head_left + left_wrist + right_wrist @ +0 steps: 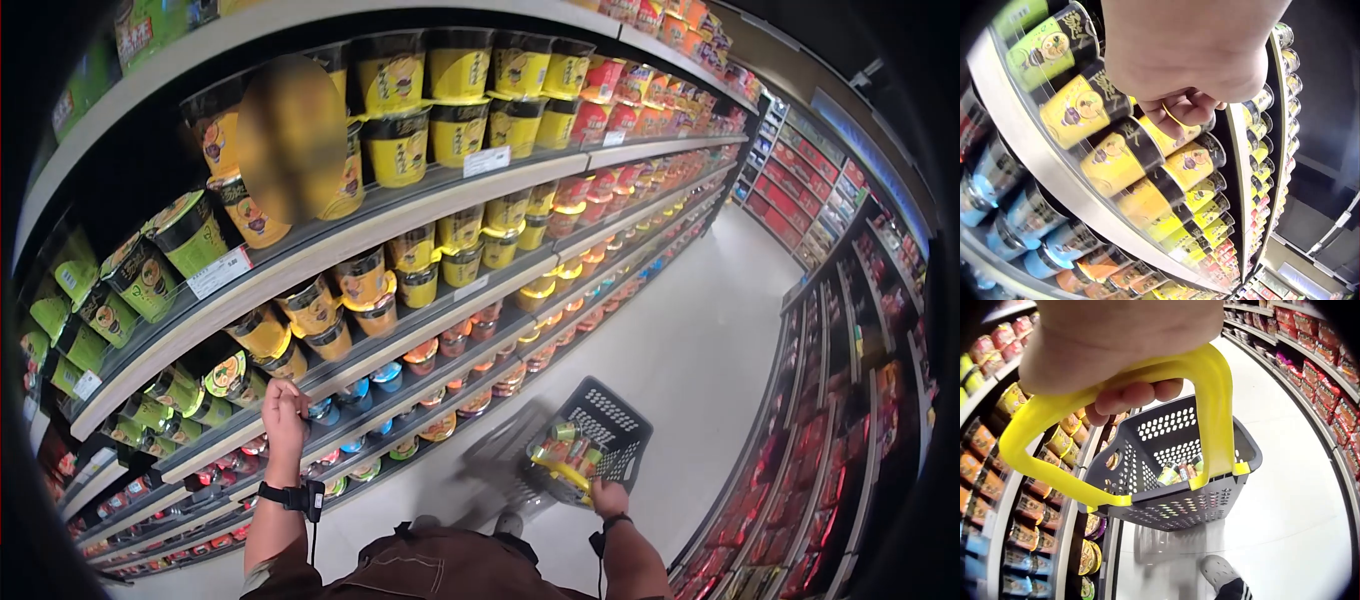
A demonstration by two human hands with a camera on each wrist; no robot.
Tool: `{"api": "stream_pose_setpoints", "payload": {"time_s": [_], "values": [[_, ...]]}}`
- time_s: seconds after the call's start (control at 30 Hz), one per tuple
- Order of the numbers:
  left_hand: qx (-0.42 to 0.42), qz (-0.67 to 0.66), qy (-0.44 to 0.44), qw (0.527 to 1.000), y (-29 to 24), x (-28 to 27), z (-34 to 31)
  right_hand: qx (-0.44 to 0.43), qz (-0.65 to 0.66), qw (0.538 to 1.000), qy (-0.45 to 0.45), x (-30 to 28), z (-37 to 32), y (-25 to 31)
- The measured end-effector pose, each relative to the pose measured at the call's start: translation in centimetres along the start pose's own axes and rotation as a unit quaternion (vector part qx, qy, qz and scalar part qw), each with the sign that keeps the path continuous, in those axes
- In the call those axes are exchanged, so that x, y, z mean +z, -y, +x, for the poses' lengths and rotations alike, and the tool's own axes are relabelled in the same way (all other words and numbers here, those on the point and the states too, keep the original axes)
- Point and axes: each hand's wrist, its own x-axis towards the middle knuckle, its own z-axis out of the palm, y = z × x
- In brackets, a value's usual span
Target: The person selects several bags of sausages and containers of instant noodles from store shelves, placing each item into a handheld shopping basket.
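Observation:
My left hand [286, 412] is raised at the shelf edge, its fingers loosely curled with nothing in them. Behind those fingers, in the left wrist view, stand yellow instant noodle cups [1107, 164] with black tops, and a green cup [1044, 53] farther left. On the other side, my right hand [1125, 350] grips the yellow handle [1215, 406] of a dark grey shopping basket [1175, 505]. The basket hangs low over the floor, its perforated walls showing. Several small packaged items [567, 447] lie inside, partly hidden by the rim and handle.
Long shelves [400, 215] packed with noodle cups run along the left. Red packages [1329, 387] fill another shelf on the right. A pale floor aisle [700, 290] stretches between them to a far shelf [795, 180]. A grey shoe [1217, 572] is below the basket.

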Motion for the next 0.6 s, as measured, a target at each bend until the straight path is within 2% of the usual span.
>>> {"api": "stream_pose_setpoints", "payload": {"time_s": [0.07, 0.17, 0.27, 0.37, 0.5, 0.6], "values": [[-0.005, 0.013, -0.005, 1.0, -0.6, 3.2, -0.7, -0.023, 0.004, 1.0, 0.021, -0.5, 1.8, -0.8], [0.008, 0.043, 0.073, 0.996, -1.1, 7.6, -0.5, -0.031, 0.009, 0.999, 0.037, -1.6, 3.7, -1.1], [-0.013, 0.023, 0.066, 0.997, -1.7, 11.8, -1.2, -0.059, 0.021, 0.997, 0.035, -3.5, 4.5, -0.9], [-0.006, 0.113, 0.077, 0.991, -2.2, 14.5, -2.6, -0.057, 0.012, 0.996, 0.068, -4.2, 6.6, -1.3], [0.028, 0.244, 0.089, 0.965, -3.1, 13.7, -3.1, -0.091, 0.023, 0.994, 0.063, -3.5, 10.0, -2.7], [0.026, 0.322, 0.035, 0.946, -4.3, 10.6, -2.4, -0.105, 0.029, 0.993, 0.045, -3.5, 11.8, -3.5]]}}
